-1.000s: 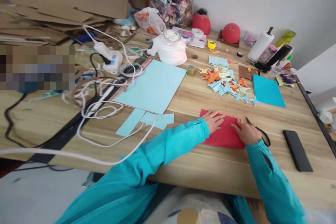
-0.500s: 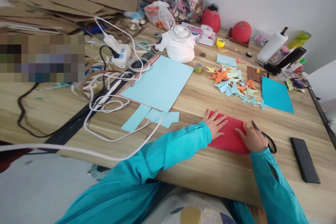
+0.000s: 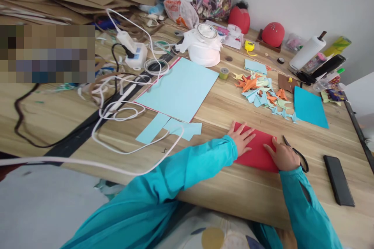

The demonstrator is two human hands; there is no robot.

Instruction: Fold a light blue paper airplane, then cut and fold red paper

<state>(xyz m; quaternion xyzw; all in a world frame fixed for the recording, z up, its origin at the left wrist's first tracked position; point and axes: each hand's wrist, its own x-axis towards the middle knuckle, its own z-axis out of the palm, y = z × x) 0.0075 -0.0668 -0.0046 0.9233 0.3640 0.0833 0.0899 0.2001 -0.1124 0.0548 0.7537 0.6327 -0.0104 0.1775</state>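
A red sheet of paper [image 3: 258,155], seemingly folded, lies flat on the wooden table in front of me. My left hand [image 3: 241,140] rests on its left part, palm down with the fingers spread. At the paper's right edge my right hand [image 3: 285,157] presses down, thumb and index finger stretched out and apart, the other fingers curled under and partly hidden. Black-handled scissors [image 3: 304,160] lie just beside my right hand, partly covered by it. Farther right is a black phone [image 3: 339,181].
Folded paper cranes [image 3: 257,90] lie in a heap beyond the red paper, near a blue sheet [image 3: 311,107]. Light blue sheets [image 3: 181,87] and cut strips [image 3: 153,128] are to the left. A white cable [image 3: 96,163] loops across the table.
Both hands stay in almost the same places on the red paper. The view has shifted slightly; nothing has been picked up or let go.
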